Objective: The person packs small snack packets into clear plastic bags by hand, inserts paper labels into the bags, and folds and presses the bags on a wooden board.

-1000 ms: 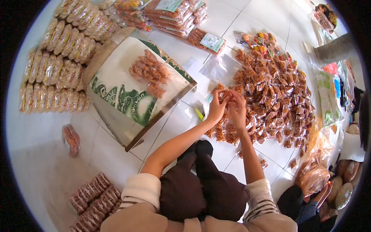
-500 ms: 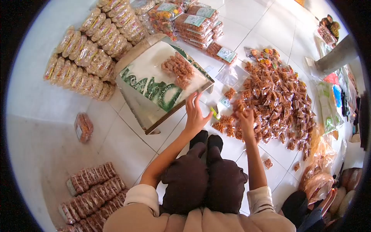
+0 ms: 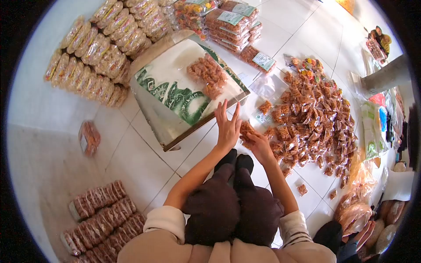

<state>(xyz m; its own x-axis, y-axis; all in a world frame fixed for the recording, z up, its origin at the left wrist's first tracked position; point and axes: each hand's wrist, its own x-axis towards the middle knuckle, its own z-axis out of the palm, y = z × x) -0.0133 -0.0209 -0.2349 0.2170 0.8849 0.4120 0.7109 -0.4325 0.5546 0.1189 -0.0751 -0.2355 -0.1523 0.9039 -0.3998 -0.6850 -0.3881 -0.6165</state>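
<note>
My right hand (image 3: pixel 261 148) is closed on small clear packets of brown snack (image 3: pixel 246 130), just in front of my feet. Close beside it, my left hand (image 3: pixel 228 130) has its fingers spread and holds nothing; its fingertips are near the front edge of a low box with a white and green top (image 3: pixel 169 90). Several brown snack packets (image 3: pixel 208 75) lie clustered on that top. To the right, a wide heap of the same small packets (image 3: pixel 313 125) covers the floor tiles. An empty-looking clear plastic bag (image 3: pixel 266 86) lies between box and heap.
Stacked pale snack packs (image 3: pixel 94 52) line the wall at the left. Labelled bags (image 3: pixel 230 26) are piled behind the box. Long rows of wrapped packs (image 3: pixel 103 219) lie at lower left, with a single pack (image 3: pixel 89 138) above them. Plastic sheeting (image 3: pixel 359 197) lies at right.
My right hand has moved left from the heap's edge toward my left hand, carrying packets. My left hand has shifted slightly right with its fingers raised. The view has shifted a little.
</note>
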